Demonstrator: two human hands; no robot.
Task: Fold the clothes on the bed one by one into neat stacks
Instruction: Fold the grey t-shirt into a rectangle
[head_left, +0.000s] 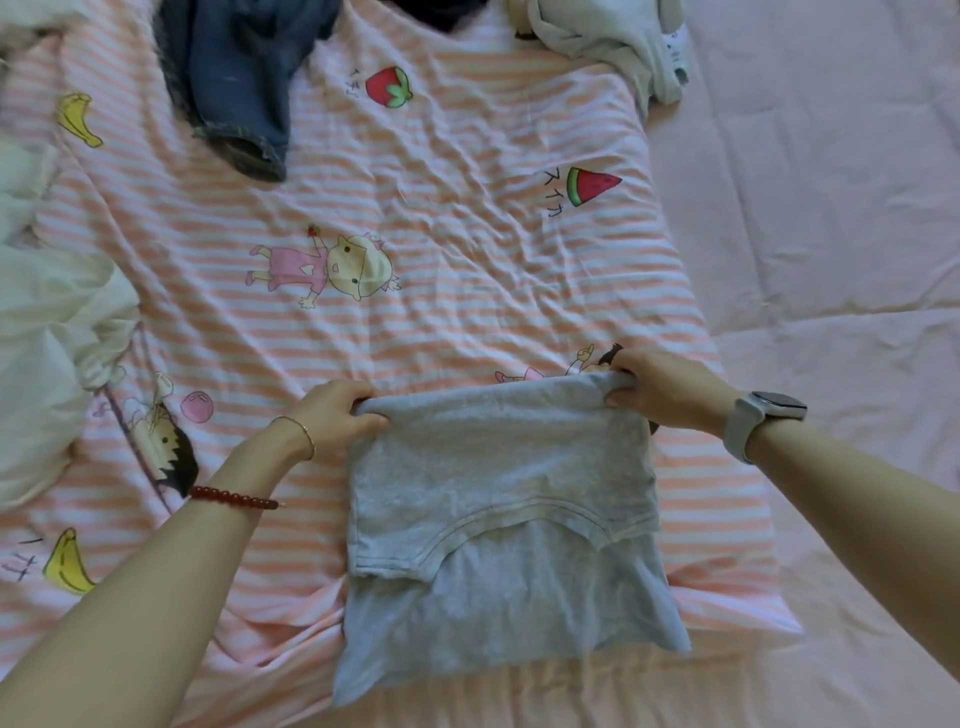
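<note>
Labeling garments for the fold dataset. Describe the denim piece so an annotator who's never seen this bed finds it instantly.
On the pink-striped cartoon sheet, look to the far edge, left of the strawberry print. The dark blue denim garment lies crumpled there, unfolded, one frayed hem pointing toward the person. It is the only dark fabric; its neighbours are white or pale grey.

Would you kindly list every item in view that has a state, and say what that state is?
Grey T-shirt: partly folded, far edge gripped at both corners.
Left hand: fingers curled round the shirt's left corner.
Right hand: fingers curled round the shirt's right corner.
Jeans: unfolded, crumpled at the far side.
Pale garment: unfolded, bunched far right.
White cloth: rumpled at the left edge.
Striped sheet: spread out, wrinkled.
</note>
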